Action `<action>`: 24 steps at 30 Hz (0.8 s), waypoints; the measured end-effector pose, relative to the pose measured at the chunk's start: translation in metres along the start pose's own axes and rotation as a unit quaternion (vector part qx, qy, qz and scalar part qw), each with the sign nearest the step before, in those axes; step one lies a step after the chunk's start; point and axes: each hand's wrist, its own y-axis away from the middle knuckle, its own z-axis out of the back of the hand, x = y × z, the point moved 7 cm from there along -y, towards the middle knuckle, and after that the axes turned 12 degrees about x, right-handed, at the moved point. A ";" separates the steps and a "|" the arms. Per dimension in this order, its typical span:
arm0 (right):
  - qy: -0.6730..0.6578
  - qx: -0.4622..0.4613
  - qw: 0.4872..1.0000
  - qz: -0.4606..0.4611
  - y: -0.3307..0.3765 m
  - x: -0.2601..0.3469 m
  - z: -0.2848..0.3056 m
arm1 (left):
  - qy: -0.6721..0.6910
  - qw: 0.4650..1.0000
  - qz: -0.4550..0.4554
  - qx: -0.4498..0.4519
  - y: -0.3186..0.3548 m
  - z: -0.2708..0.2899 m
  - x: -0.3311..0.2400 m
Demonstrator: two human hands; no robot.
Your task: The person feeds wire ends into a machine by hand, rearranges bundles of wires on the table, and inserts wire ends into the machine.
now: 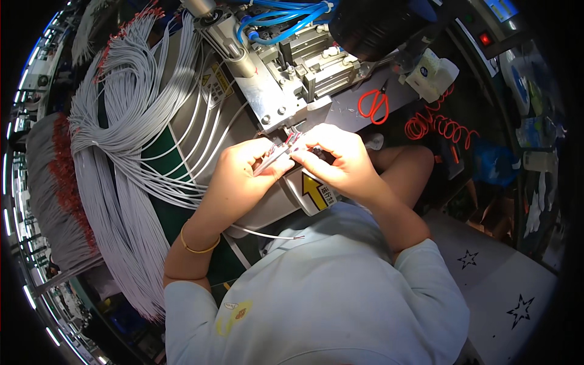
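My left hand is closed around a light grey cable, just below the front of a metal machine. Thin red and dark wires fan out of the cable's end, close to the machine's tip. Pinched at these wire ends, the thumb and fingers of my right hand meet my left fingertips. Exactly which wire they grip is too small to tell. Below my left forearm lies another loose cable end with its wires bared.
A large bundle of grey cables spreads over the left side. Blue air hoses run across the machine's top. Red-handled scissors and a coiled red hose lie to the right. A yellow arrow label marks the machine's front.
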 end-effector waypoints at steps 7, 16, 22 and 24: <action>-0.263 -0.013 0.957 -0.120 0.001 -0.011 -0.011 | 0.120 0.992 0.002 -0.026 0.002 -0.005 -0.004; 0.083 0.058 0.995 -0.005 -0.003 0.004 -0.005 | 0.090 0.993 0.052 0.049 0.000 -0.008 0.005; 0.077 0.011 0.994 0.078 -0.004 0.003 -0.006 | 0.117 0.993 0.014 0.030 -0.001 -0.010 0.011; 0.013 0.000 0.997 0.072 -0.005 -0.001 -0.009 | 0.071 0.995 -0.067 -0.007 -0.003 -0.010 0.005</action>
